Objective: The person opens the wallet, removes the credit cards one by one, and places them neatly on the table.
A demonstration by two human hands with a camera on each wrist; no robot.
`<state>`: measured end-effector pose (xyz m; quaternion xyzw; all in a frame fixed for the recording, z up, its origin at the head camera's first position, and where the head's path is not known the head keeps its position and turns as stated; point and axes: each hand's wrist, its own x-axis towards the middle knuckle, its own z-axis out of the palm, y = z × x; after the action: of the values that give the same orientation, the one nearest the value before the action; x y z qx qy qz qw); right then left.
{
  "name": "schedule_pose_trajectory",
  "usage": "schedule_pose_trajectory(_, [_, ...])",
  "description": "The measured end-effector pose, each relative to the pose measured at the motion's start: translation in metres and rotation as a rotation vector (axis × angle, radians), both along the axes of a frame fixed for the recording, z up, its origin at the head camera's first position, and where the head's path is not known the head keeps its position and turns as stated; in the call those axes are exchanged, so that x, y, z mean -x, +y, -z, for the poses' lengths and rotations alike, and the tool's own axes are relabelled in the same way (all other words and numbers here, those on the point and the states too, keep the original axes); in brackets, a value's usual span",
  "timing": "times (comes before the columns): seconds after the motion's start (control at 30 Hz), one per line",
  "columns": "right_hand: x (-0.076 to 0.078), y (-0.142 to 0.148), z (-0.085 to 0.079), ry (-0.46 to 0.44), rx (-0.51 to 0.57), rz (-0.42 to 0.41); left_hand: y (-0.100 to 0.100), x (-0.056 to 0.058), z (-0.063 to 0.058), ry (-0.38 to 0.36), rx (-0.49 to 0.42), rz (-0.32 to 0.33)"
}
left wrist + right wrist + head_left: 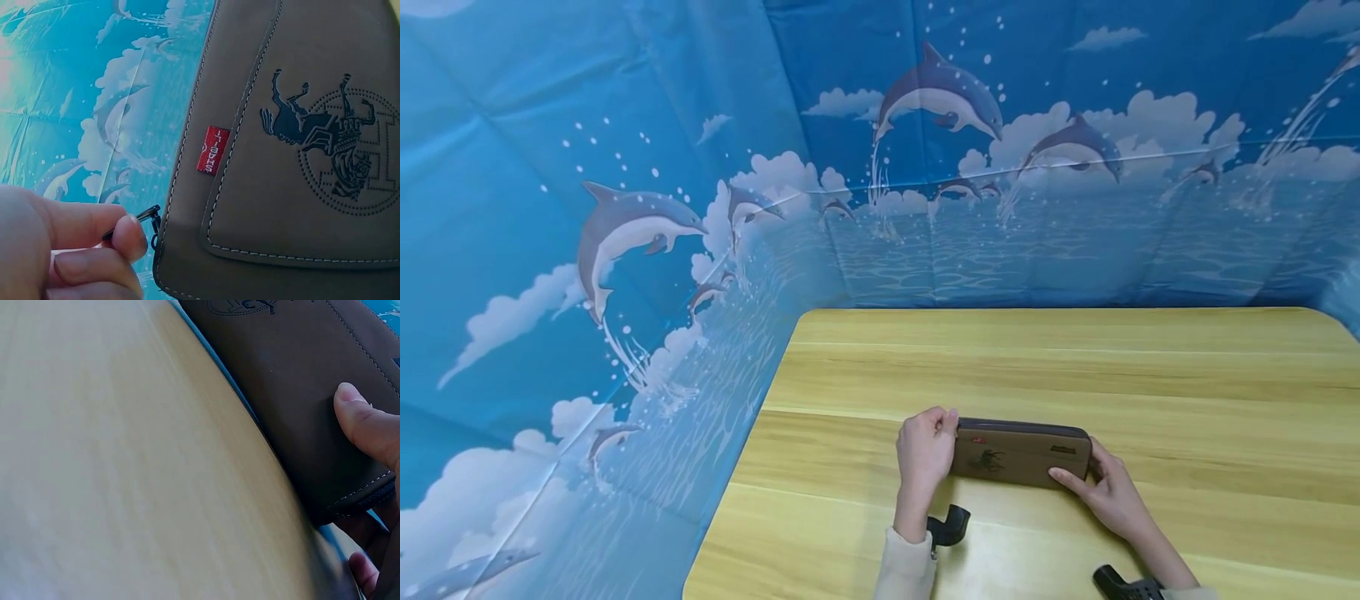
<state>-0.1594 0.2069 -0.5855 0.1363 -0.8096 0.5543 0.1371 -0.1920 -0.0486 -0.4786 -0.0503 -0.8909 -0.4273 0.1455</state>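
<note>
A brown long zip wallet (1021, 454) is held up over the table, its front face toward me. That face carries a dark horse emblem (325, 134), pale stitching and a small red tag (214, 150). At the wallet's left end my left hand (925, 446) pinches the dark metal zipper pull (149, 214) between thumb and forefinger. My right hand (1108, 492) grips the other end, thumb pressed on the front and fingers behind, partly hidden. A dark zipper edge (382, 495) runs along the end near that hand. Whether the zipper is undone I cannot tell.
The light wood-grain table (820, 500) extends beneath and around both hands. Blue sheeting (880, 258) printed with dolphins and clouds rises behind it and along its left side. Black wrist-worn devices (951, 527) sit on both wrists, near the table surface.
</note>
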Motion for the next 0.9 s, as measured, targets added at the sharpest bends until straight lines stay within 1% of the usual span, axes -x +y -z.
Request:
schedule_pose_trajectory(0.23, [0.002,0.001,0.004,0.014,0.0,-0.008,0.006,-0.001,0.0,0.009,0.014,-0.007])
schedule_pose_trajectory(0.33, [0.001,0.001,0.003,0.016,0.005,-0.014,0.011,-0.002,-0.001,0.011,0.04,-0.006])
schedule_pose_trajectory(0.43, [0.0,0.0,0.0,0.018,0.014,-0.013,0.016,-0.003,-0.002,0.028,0.078,-0.008])
schedule_pose_trajectory(0.6, [0.002,-0.002,-0.002,0.023,0.015,-0.013,0.021,-0.002,-0.001,0.066,0.134,-0.042])
schedule_pose_trajectory(0.73, [0.002,-0.002,-0.001,0.022,-0.01,0.003,0.024,-0.003,-0.001,0.087,0.16,-0.071])
schedule_pose_trajectory(0.9, [-0.002,-0.003,-0.007,0.017,-0.035,0.018,0.026,-0.004,0.0,0.098,0.148,-0.069])
